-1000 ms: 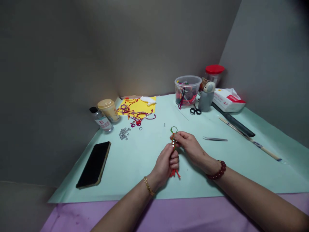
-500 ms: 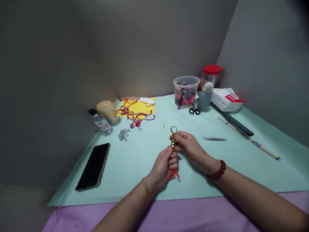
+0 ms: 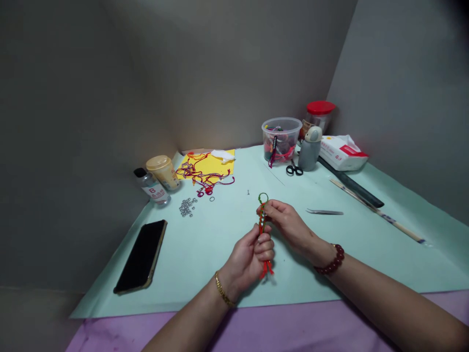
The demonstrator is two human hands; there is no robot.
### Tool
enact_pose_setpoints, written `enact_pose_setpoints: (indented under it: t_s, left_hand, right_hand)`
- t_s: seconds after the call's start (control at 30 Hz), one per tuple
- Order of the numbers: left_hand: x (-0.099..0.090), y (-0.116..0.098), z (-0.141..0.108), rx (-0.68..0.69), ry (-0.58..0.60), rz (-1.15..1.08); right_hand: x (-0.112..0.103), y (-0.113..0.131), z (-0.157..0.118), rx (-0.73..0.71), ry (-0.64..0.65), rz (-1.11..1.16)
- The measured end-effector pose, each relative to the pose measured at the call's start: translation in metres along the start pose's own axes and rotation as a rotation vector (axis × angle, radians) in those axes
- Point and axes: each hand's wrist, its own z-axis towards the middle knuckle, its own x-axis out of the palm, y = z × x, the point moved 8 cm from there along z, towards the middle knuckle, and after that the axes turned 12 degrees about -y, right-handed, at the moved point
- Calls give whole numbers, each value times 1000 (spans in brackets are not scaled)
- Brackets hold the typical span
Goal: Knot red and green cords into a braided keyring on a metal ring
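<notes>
Between both hands is a red and green knotted cord [image 3: 262, 220] with small shiny beads along its middle. A green loop tops it, and red tassel ends hang below. My left hand [image 3: 252, 254], with a gold bracelet at the wrist, is closed round the cord's lower part. My right hand [image 3: 289, 222], wearing a dark red beaded bracelet, pinches the cord near its top, just under the green loop. The fingers partly hide the cord.
Left are a black phone [image 3: 141, 256], a bottle [image 3: 154, 188], a lidded cup [image 3: 164, 173] and metal rings [image 3: 187, 207]. Cords lie on yellow paper [image 3: 216, 165]. Behind stand a clear tub [image 3: 281, 142], scissors [image 3: 294, 169] and a grey bottle [image 3: 309, 151]. Tweezers [image 3: 325, 212] lie right.
My left hand has slid slightly down along the cord, so more of the beaded part shows. My right hand keeps its pinch near the top.
</notes>
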Motion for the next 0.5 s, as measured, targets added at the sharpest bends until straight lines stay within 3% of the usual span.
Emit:
enact_pose_setpoints:
  t_s: [0.27, 0.5]
  left_hand:
    - [3, 1, -1, -50, 66, -21]
    - [4, -2, -1, 10, 109, 65]
  right_hand:
    - [1, 1, -1, 24, 14, -1]
    - [2, 2, -1, 32, 21, 4]
